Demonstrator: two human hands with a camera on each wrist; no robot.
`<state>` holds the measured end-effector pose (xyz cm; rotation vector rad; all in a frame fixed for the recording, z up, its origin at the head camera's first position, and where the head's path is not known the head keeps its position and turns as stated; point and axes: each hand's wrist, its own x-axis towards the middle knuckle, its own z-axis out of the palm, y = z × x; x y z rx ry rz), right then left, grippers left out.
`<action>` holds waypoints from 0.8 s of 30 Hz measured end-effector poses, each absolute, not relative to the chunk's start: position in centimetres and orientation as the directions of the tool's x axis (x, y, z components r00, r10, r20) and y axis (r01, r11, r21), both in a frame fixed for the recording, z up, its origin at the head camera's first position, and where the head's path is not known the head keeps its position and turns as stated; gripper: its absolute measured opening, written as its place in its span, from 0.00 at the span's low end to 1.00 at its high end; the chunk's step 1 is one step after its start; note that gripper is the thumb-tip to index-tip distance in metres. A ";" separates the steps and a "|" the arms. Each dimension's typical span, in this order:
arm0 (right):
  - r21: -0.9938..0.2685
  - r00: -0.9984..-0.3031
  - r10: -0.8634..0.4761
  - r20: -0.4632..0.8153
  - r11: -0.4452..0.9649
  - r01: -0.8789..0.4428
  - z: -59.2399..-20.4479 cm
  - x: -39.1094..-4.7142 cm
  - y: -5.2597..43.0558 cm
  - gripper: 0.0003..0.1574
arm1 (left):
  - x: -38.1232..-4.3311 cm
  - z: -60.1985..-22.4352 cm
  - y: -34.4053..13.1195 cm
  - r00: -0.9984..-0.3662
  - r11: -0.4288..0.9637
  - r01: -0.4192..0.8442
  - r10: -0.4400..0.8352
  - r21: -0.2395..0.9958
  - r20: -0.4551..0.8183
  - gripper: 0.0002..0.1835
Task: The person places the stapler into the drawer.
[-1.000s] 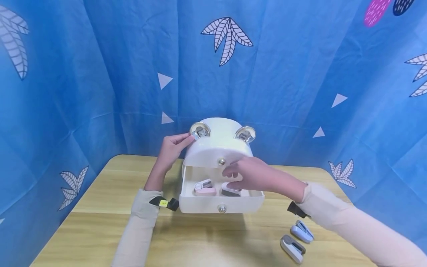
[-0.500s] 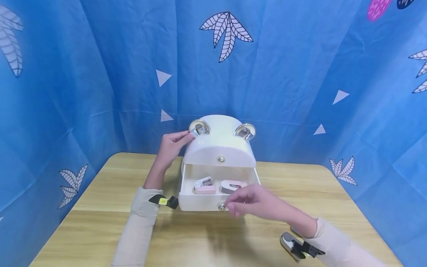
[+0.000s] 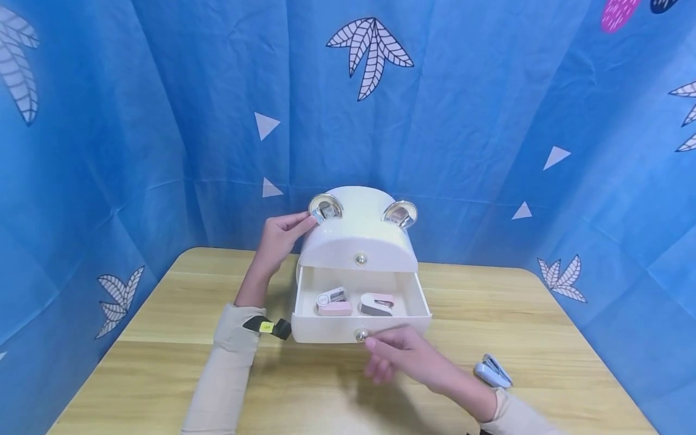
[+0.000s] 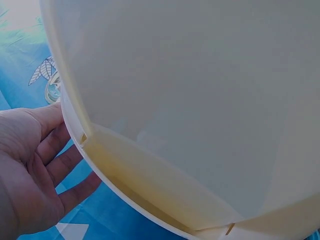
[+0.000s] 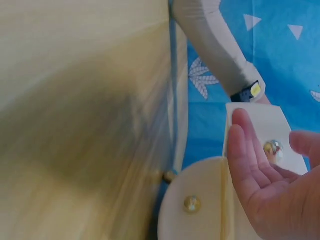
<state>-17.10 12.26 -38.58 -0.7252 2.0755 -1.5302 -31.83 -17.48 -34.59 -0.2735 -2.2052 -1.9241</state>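
Observation:
A white storage box (image 3: 359,211) with shiny round ears stands on the table, its lower drawer (image 3: 326,331) pulled out. Inside lie a pink-and-white mini stapler (image 3: 334,304) and a grey, white and pink mini stapler (image 3: 376,304). My left hand (image 3: 278,243) holds the box at its left ear (image 3: 325,209); its fingers reach behind the box's side in the left wrist view. My right hand (image 3: 402,356) is at the drawer's round knob (image 3: 361,335). The right wrist view shows its fingers extended, thumb apart, with the knob (image 5: 273,150) between them.
A light-blue mini stapler (image 3: 493,371) lies on the wooden table (image 3: 190,362) beyond my right forearm. Another knob (image 3: 360,259) sits on the upper section. A blue patterned curtain (image 3: 228,121) hangs behind and along both sides.
My right hand has moved from over the grey stapler in the drawer down to the front knob, baring both staplers. A grey stapler on the table is now hidden. The left hand stays at the ear.

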 end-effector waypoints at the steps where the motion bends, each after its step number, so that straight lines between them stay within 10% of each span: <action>1: -0.965 -0.767 -0.640 -0.051 0.231 -0.128 -38.7 -17.0 12.1 0.23 | -31.8 -34.5 -17.5 -0.963 0.136 0.269 0.006 0.954 0.270 0.23; 24: -0.978 -0.882 -0.466 -0.068 0.207 -0.035 -39.2 -16.7 10.3 0.23 | -31.6 -34.2 -17.4 -0.967 0.137 0.254 0.009 0.958 0.255 0.24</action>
